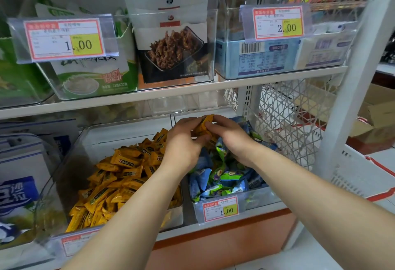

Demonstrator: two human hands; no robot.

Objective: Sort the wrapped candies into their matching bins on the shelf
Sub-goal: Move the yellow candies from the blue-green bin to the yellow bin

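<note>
Two clear bins stand side by side on the lower shelf. The left bin is piled with yellow wrapped candies. The right bin holds blue and green wrapped candies. Both hands reach over the back of the right bin. My left hand and my right hand meet on a small bunch of yellow candies, pinched between the fingertips of both. How many candies each hand holds is hidden by the fingers.
A white shelf board runs just above the hands, carrying clear bins of packaged snacks with price tags. A white lattice side panel bounds the right bin. Blue and white packs fill the far left. A white upright post stands at right.
</note>
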